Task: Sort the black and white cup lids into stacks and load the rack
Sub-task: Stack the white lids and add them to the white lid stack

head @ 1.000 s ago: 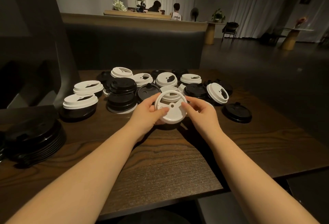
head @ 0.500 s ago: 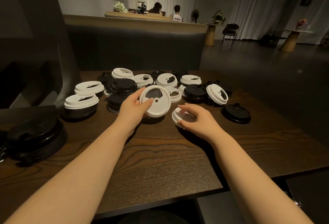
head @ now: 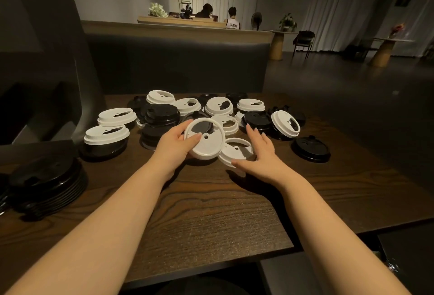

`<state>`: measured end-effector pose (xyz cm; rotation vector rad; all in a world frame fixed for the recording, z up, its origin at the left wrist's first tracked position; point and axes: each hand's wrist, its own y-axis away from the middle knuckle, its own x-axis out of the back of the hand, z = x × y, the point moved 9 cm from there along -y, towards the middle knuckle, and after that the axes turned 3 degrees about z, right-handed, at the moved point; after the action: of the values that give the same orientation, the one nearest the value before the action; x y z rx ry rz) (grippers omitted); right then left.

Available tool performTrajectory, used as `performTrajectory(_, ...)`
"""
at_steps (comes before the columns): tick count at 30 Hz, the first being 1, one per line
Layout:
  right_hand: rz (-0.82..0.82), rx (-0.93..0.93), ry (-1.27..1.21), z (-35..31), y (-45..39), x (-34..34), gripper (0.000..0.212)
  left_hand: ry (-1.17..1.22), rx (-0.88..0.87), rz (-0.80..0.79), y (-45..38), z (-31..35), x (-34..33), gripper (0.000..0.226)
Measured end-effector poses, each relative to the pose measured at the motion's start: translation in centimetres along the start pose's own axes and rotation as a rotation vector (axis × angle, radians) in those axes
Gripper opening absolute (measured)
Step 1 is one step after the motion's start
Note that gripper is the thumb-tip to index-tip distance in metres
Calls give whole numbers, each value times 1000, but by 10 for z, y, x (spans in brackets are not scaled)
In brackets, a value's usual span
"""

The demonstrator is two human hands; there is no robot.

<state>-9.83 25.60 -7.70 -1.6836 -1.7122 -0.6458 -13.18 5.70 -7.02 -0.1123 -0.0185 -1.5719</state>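
Two white lids concern us: our left hand (head: 172,145) pinches one tilted lid (head: 203,138) by its rim; our right hand (head: 260,154), fingers spread, touches another lid (head: 236,151) on the worktop (head: 211,212). Light, thin, probably flexible; rims offer the surest hold.

right hand (head: 259,154) opened (fingers spread), lid (head: 237,151) released

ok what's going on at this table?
A person is sorting cup lids on a wooden table. The left hand holds a white lid tilted up; the right hand, fingers straight, touches another white lid on the table. Black and white lids lie mixed behind; a black stack sits far left.
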Motion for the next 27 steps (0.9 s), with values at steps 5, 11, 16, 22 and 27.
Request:
performTrajectory(5,103,-87,119,0,-5,0,113,-49,5,-11,1,-2,-2,51)
performTrajectory(11,277,-115,-204,10,-5,19,96,40,72,32,1,-9,3,23)
performTrajectory(16,282,114,-326,-16,6,19,93,166,191,43,0,-17,1,21)
performTrajectory(22,88,254,-254,-38,8,-9,95,258,298,-77,8,-21,-26,40)
performTrajectory(27,34,272,-219,-41,7,-15,92,443,360,-116,14,-21,-36,39)
